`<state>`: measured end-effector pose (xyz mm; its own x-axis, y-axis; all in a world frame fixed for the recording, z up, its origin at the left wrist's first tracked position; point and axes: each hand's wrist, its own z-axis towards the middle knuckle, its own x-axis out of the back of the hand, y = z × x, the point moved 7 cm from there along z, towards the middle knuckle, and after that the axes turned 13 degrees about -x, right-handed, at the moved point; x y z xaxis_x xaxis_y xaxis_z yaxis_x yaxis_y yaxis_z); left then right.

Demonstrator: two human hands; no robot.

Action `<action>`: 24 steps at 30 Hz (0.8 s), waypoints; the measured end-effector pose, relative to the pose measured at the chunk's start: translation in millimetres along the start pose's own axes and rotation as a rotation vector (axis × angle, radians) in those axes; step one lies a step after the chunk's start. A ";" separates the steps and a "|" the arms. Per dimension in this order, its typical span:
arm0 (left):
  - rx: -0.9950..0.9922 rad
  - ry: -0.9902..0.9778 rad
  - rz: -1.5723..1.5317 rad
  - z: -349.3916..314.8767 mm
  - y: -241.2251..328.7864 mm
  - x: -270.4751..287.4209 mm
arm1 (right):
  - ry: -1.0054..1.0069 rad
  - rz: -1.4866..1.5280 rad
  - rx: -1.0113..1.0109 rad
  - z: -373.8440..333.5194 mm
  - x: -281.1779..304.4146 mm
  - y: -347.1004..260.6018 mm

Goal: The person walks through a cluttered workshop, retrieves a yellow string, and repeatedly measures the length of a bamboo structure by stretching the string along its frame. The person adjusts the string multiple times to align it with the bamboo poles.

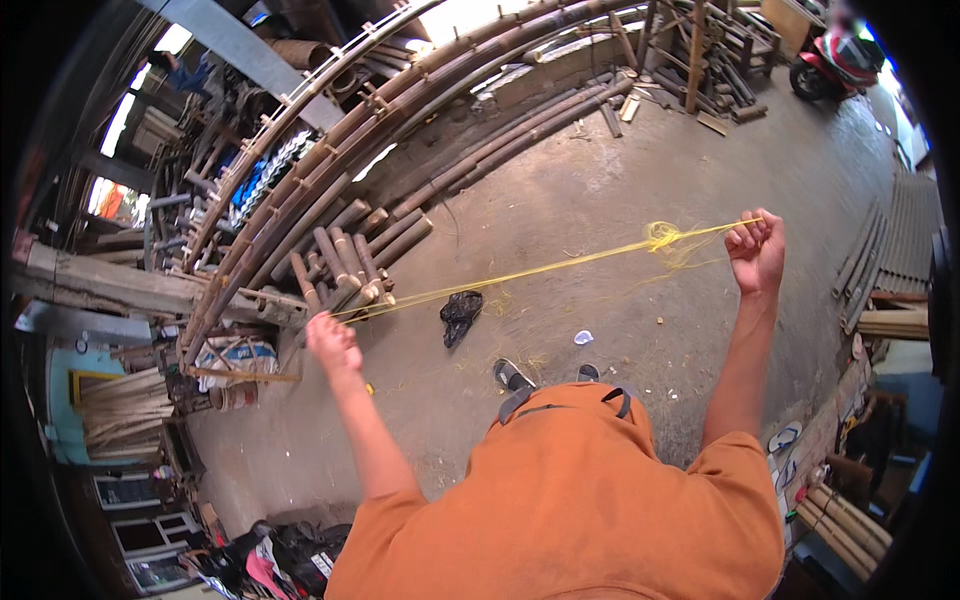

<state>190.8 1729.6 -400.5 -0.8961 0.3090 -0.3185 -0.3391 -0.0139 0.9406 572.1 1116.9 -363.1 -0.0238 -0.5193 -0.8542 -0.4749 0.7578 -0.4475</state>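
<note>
A bundle of thin yellow string (pixel 560 262) stretches across in front of me between my two raised hands. Its left end is gripped by my left hand (pixel 335 345), fingers closed, out to the left. My right hand (pixel 757 250) is held out to the right, its fingers closed round the other end. Close to the right hand the strands gather in a loose tangle (pixel 662 237), and several stray threads sag below it. Toward the left hand the strands run straight and narrow together. Whatever part lies inside each fist is hidden.
On the concrete floor lie a crumpled black plastic bag (pixel 461 316) and a small white scrap (pixel 583 338). Cut bamboo pieces (pixel 345 258) are heaped at the left, beside long bamboo poles (pixel 520 140). A red motorcycle (pixel 838 62) stands far right; corrugated sheets (pixel 908 232) lie nearer.
</note>
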 end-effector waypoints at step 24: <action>0.323 -1.484 0.358 -218.9 -58.5 -249.4 | -0.486 -1.606 -0.007 0.0 -161.6 177.5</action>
<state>371.4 1445.2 -401.8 0.2267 0.9649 0.1328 0.0701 -0.1521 0.9859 491.6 1335.3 -304.4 0.7109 -0.5493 0.4391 0.2501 -0.3861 -0.8879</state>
